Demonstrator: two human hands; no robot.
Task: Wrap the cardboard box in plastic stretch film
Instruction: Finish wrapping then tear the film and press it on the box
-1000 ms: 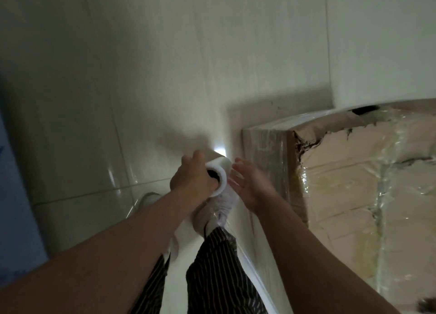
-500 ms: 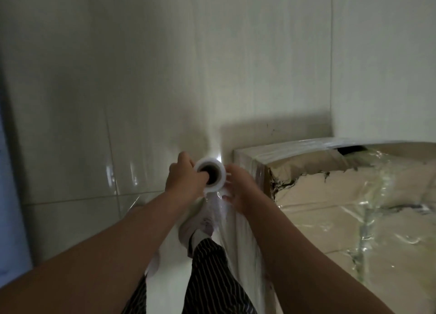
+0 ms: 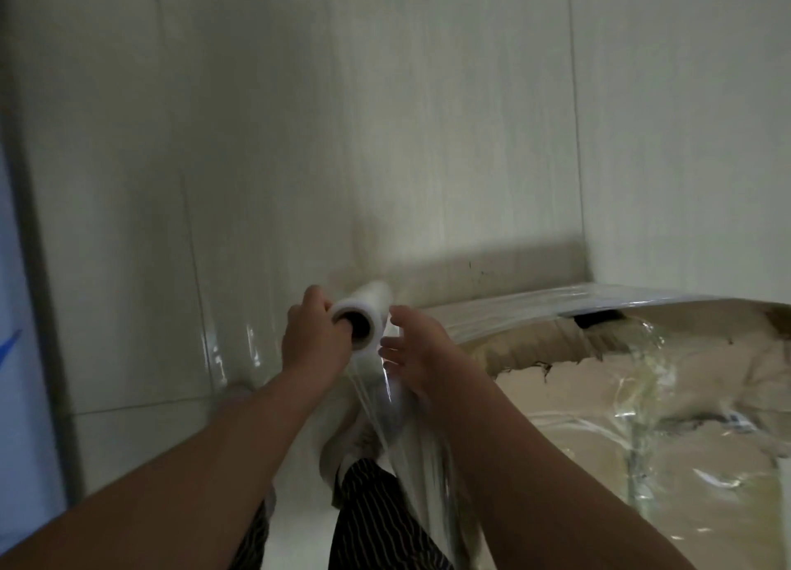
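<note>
Since 1 s ago the stretch film roll (image 3: 364, 315) had come up. It sat below the top corner of the cardboard box (image 3: 642, 402) then, and was now level with the box's top edge. It also showed more of its side than 0.5 s ago, far end tipped away toward the wall (image 3: 385, 120). Fingers of the right hand (image 3: 421, 355) had spread wider.

Grip: left hand (image 3: 314, 342) held the roll, with 1 digit pushed into the near end of the core (thumb or finger, could not tell) and the others curled round the outside. Right hand was slack, fingers straight and fanned, just beside the roll's right side. Whether it touched the roll or the film, could not tell.

Off the roll the film (image 3: 400, 432) ran downward in a loose, creased sheet, passing under the right wrist and along the near side of the box. Box stood at the right, against the tiled wall corner. Its top flap was torn, with a dark hole near the back edge. Glossy film already lay over the top and the back rim.

Below the hands were striped trousers (image 3: 376, 522) and a white shoe (image 3: 342, 445). At the far left edge ran a blue panel (image 3: 17, 377).
</note>
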